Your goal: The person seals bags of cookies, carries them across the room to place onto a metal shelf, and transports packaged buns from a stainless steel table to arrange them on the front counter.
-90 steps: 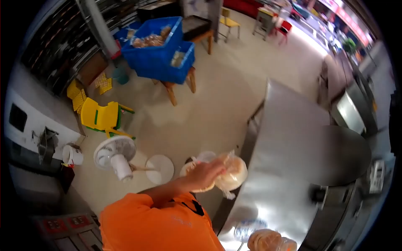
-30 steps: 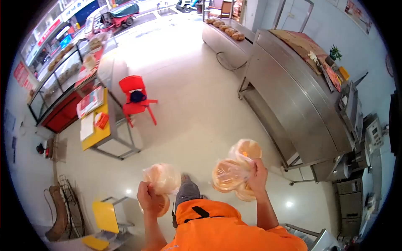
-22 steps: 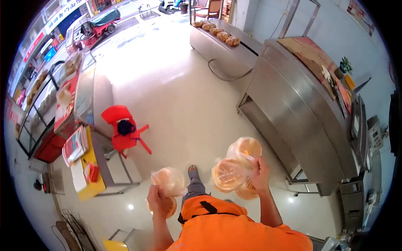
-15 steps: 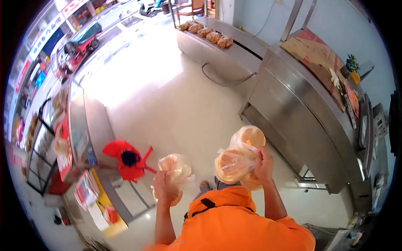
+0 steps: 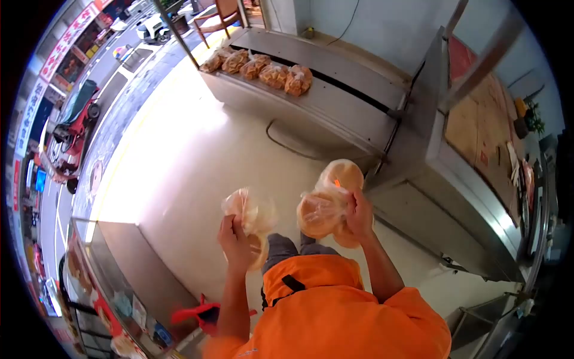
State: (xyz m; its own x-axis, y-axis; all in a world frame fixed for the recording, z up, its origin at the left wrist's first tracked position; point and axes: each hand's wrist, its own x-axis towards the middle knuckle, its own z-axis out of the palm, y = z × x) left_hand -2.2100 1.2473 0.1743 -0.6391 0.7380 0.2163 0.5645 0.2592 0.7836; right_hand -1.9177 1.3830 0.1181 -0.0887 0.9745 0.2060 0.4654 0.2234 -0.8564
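My left hand (image 5: 236, 242) is closed on the gathered necks of clear plastic bags (image 5: 244, 206) with round, flat, tan pieces of food inside; one part hangs below the fingers. In my right hand (image 5: 360, 220) is a bunch of similar clear bags of round tan food (image 5: 318, 214), spreading up, left and below the grip. A small orange tag (image 5: 337, 183) shows among them. Both bunches hang in the air in front of my orange shirt (image 5: 341, 311), apart from each other. What exactly the round food is, I cannot tell.
Ahead, a low steel counter (image 5: 353, 110) carries a row of several bags of brown food (image 5: 273, 76). At right stands a steel worktable (image 5: 412, 209) with cardboard on top. A red stool (image 5: 203, 314) and a glass case (image 5: 119, 269) are at lower left. The street lies beyond.
My view has moved forward and turned, so the low counter with its bags looks nearer and the red stool has slipped down and behind. Both hands still hold their bags.
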